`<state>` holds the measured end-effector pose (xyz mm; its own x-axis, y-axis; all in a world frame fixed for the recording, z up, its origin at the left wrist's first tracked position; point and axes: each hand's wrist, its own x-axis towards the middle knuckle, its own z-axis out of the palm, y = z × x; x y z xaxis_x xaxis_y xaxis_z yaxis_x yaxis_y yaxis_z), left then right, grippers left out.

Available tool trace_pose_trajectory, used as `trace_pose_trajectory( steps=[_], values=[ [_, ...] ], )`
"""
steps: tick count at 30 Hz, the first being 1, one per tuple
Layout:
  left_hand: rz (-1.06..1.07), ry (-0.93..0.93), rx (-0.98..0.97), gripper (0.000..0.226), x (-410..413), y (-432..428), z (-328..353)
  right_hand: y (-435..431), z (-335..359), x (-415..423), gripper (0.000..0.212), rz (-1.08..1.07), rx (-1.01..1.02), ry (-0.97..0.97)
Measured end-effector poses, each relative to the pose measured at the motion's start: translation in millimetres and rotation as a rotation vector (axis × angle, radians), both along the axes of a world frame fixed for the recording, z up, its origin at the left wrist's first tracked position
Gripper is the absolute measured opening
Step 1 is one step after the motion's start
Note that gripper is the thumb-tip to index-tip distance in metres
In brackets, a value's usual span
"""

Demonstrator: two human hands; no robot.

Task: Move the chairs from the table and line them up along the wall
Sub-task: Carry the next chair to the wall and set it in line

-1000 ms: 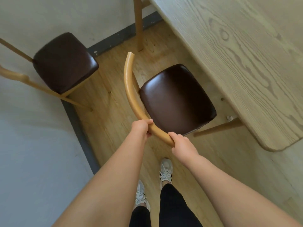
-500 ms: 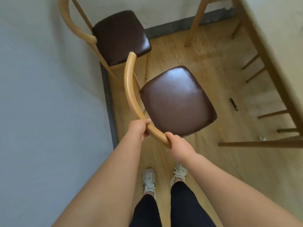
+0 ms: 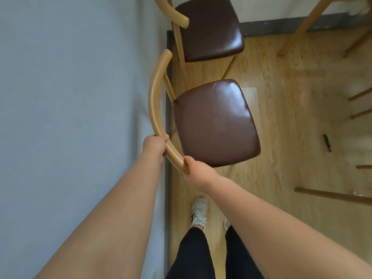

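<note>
Clamps chair (image 3: 215, 123) backrest (image 3: 155, 97) with left grip (image 3: 155, 147) and right grip (image 3: 198, 171) curled round it, rail along wall (image 3: 70, 97), left nearer, seat pointing away.

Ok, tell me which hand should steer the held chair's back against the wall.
Left, probably. The left hand grips the backrest nearer its middle, on the wall side; the right hand holds only its end.

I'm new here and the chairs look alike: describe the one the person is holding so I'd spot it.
Follow the pale grey-blue wall on the left to two wooden chairs with dark brown padded seats. The held chair is the nearer one, short of the corner chair. Only its curved wooden backrest is gripped by the left hand and right hand.
</note>
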<state>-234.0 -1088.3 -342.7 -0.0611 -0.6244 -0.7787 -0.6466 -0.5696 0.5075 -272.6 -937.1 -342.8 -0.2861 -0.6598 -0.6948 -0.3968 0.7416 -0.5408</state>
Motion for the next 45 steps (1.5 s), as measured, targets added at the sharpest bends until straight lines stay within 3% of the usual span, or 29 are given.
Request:
trace_pose_trajectory(
  steps=[6,12,17,25,32,40,45],
  values=[
    [-0.042,0.053,-0.074,0.03,15,-19,11,-27,2,18,0.048,-0.021,-0.006,0.022],
    [-0.057,0.141,-0.093,0.043,15,-31,18,-50,6,18,0.063,-0.043,-0.063,0.057],
    [-0.127,0.111,-0.108,0.044,10,-34,22,-54,3,19,0.068,-0.055,-0.073,0.075],
    [-0.048,-0.001,0.035,0.05,19,-6,21,-47,6,11,0.052,0.021,-0.001,0.056],
    [-0.068,-0.033,-0.08,0.049,14,-11,16,-55,7,2,0.037,0.046,-0.056,0.039],
    [-0.015,-0.008,-0.082,0.059,4,-44,19,-89,6,-5,0.029,0.07,-0.085,0.045],
    [0.011,0.01,-0.095,0.06,10,-56,12,-100,4,-3,0.033,0.096,-0.084,0.057]
  ],
)
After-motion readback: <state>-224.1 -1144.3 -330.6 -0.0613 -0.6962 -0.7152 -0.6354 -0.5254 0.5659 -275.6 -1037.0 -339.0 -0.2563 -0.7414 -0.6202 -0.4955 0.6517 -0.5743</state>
